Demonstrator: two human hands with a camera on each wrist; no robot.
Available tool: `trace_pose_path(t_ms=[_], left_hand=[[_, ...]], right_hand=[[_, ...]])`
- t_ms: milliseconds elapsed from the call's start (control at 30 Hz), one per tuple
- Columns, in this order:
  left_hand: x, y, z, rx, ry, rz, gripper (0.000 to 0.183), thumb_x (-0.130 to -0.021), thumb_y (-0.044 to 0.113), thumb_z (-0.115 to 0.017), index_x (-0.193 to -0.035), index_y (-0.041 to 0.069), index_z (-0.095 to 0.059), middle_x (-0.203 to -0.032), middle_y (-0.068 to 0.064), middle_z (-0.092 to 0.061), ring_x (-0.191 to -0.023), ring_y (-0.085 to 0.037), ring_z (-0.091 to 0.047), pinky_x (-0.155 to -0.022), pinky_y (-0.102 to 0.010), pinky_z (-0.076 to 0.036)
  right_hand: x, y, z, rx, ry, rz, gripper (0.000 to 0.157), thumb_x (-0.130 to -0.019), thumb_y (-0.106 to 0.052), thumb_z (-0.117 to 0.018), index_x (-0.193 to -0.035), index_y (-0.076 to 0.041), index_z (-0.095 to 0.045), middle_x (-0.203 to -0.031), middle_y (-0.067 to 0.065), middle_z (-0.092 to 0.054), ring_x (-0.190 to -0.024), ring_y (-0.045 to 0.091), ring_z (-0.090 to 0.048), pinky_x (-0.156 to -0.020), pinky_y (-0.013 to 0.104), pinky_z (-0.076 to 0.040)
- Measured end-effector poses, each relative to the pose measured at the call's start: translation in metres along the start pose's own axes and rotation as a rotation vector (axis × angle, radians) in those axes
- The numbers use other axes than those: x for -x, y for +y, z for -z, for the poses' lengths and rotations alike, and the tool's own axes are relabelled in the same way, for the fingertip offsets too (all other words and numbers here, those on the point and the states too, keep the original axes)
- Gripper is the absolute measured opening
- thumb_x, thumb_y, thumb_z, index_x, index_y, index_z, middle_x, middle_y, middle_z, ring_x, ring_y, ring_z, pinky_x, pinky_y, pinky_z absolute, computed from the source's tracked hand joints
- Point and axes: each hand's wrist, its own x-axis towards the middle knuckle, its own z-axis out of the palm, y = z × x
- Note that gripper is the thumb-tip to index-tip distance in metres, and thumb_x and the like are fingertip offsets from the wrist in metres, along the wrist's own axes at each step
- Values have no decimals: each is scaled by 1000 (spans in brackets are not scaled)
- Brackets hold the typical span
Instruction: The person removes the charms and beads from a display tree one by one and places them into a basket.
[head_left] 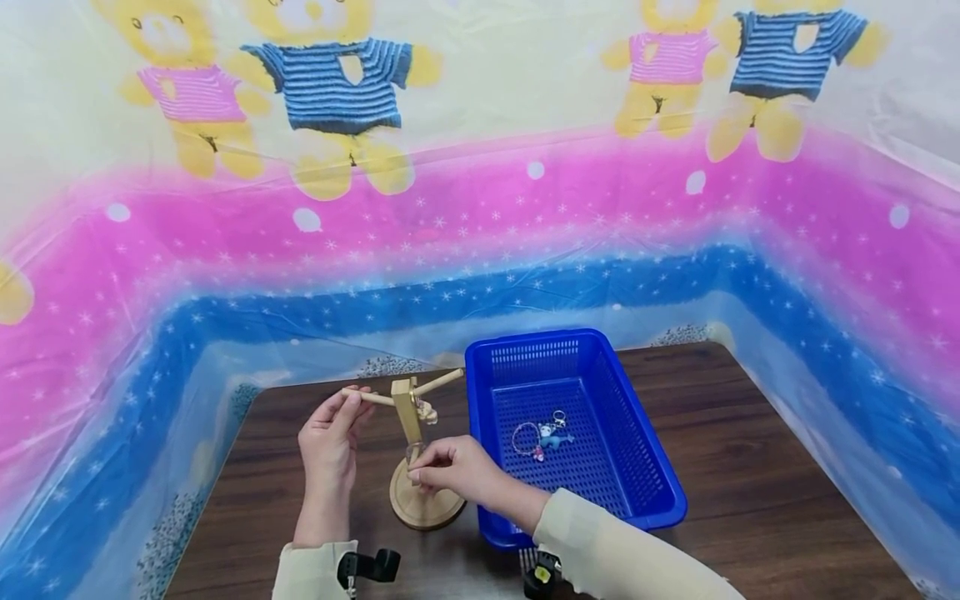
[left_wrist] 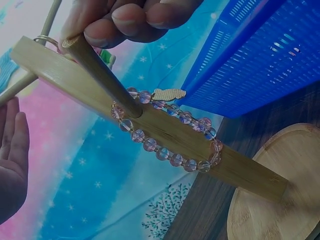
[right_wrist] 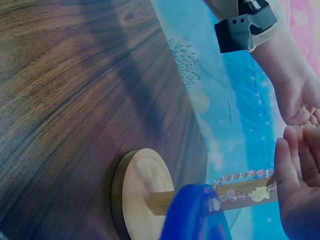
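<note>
A wooden stand (head_left: pixel 408 412) on a round base (head_left: pixel 427 504) bears pegs at two heights. My left hand (head_left: pixel 333 429) pinches the end of its upper left peg. Lower down, the thumb and fingers of my right hand (head_left: pixel 453 471) pinch the tip of the lower peg (left_wrist: pixel 102 75). Around that peg hangs a bracelet (left_wrist: pixel 162 152) of clear pinkish beads with a small flat gold charm (left_wrist: pixel 169 94); it lies against the post. A keychain with a pale charm (head_left: pixel 427 412) hangs by its ring at the upper right peg (head_left: pixel 438 382).
Right of the stand, a blue plastic basket (head_left: pixel 652 454) contains another beaded bracelet (head_left: pixel 525 437) and a keychain with a blue-and-white figure (head_left: pixel 553 437). The brown wooden table (head_left: pixel 750 467) is backed by a patterned curtain (head_left: pixel 465 225). My right forearm reaches over the basket's near-left corner.
</note>
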Motion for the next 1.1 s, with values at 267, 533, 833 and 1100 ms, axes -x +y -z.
trace_pose_path(t_ms=[267, 533, 833, 1100], left_hand=[[0, -2, 0, -42, -11, -25, 21, -97, -6, -63, -89, 7, -77, -84, -2, -81, -76, -8, -78, -74, -20, -66], [-3, -3, 0, -61, 36, -14, 23, -97, -6, -62, -88, 9, -77, -82, -2, -81, -74, -7, -78, -73, -19, -66], [-2, -2, 1, -49, 15, -15, 25, -98, -7, -61, -88, 8, -77, -83, -3, -81, -76, -8, -78, -74, -20, -66], [-2, -2, 2, -38, -1, -7, 22, -97, -6, -63, -88, 7, -77, -83, -2, -81, -77, -7, -78, -74, -19, -66]], right_hand=[[5, -7, 1, -29, -16, -72, 22, -95, -7, -70, -111, 8, -72, -102, 27, -76, -80, 18, -74, -80, 41, -69], [9, -17, 5, -143, 18, -178, 23, -99, -8, -65, -113, 10, -66, -91, 8, -75, -74, 6, -67, -79, 36, -68], [5, -11, 17, -73, 88, -204, 21, -97, -6, -66, -111, 8, -68, -100, 15, -75, -79, 7, -68, -81, 35, -68], [-3, -6, 19, 2, 131, -202, 20, -94, -5, -67, -109, 8, -70, -108, 23, -73, -86, 13, -71, -82, 33, -67]])
